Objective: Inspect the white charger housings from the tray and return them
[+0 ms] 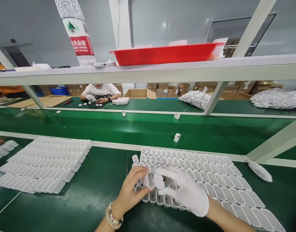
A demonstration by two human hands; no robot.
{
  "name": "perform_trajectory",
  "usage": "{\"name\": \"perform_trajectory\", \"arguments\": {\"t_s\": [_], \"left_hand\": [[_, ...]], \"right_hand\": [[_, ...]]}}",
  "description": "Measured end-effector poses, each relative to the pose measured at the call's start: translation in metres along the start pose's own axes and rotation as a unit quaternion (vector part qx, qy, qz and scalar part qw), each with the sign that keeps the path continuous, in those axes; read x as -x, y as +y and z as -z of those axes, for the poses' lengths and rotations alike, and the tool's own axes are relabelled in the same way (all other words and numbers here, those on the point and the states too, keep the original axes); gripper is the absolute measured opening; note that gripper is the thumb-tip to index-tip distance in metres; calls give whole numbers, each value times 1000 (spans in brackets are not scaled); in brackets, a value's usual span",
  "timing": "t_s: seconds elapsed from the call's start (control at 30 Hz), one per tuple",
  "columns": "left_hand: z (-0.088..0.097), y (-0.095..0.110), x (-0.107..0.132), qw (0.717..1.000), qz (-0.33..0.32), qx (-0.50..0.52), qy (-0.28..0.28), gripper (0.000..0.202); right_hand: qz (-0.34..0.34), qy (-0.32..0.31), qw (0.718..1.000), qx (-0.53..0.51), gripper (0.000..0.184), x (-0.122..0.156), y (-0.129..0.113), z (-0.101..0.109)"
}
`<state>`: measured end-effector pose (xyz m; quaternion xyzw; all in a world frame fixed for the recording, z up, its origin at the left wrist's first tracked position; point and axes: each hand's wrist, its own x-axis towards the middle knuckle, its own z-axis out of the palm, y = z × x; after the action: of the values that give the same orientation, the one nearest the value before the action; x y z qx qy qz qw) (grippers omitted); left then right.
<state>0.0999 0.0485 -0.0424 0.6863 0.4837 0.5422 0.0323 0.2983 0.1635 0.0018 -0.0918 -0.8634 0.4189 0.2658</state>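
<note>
My bare left hand (pixel 132 187), with a beaded bracelet on its wrist, grips a white plastic housing (pixel 149 180) whose open end faces right. In my gloved right hand (pixel 184 187) is a small white rounded part (pixel 159 181), pinched between thumb and fingers right beside the housing's opening. Whether the two parts touch I cannot tell. Both hands are above rows of white housings (pixel 220 191) standing on the green bench, some with dark slots inside. Thin metal rods (pixel 127 165) lie left of these rows.
More white housings (pixel 46 158) stand in rows at the left. A green conveyor belt (pixel 90 125) carries a few small white pieces. Overhead, a shelf (pixel 148 72) holds a red tray (pixel 164 54) and a water bottle (pixel 77 35). A co-worker (pixel 101 92) sits across the belt.
</note>
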Motion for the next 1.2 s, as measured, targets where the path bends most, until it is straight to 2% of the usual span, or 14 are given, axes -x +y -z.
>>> {"name": "perform_trajectory", "arguments": {"t_s": [0.1,0.17,0.3,0.4,0.5,0.6,0.9,1.07,1.2], "left_hand": [[0,2,0,1000,-7,-3,0,46],[1,4,0,1000,-7,-6,-1,47],[1,7,-3,1000,5,-7,-4,46],[1,9,-3,1000,13,-7,-2,44],[0,11,-3,1000,22,-9,0,43],[-1,11,-3,1000,27,-9,0,43],[0,12,-4,999,28,-16,-16,41],[1,11,-3,999,11,-33,-31,40],[2,11,-3,999,28,-28,-37,38]], "right_hand": [[7,0,1000,15,27,2,3,-4],[-14,20,999,37,31,4,3,-6],[-57,53,995,67,48,8,2,-8],[-53,53,995,72,43,9,0,-9],[-83,50,992,83,38,12,0,-11],[-99,50,989,96,42,16,1,-12],[-99,43,988,108,38,19,6,-18],[-86,33,979,180,35,21,15,-24],[-92,16,976,195,33,19,14,-23]]}}
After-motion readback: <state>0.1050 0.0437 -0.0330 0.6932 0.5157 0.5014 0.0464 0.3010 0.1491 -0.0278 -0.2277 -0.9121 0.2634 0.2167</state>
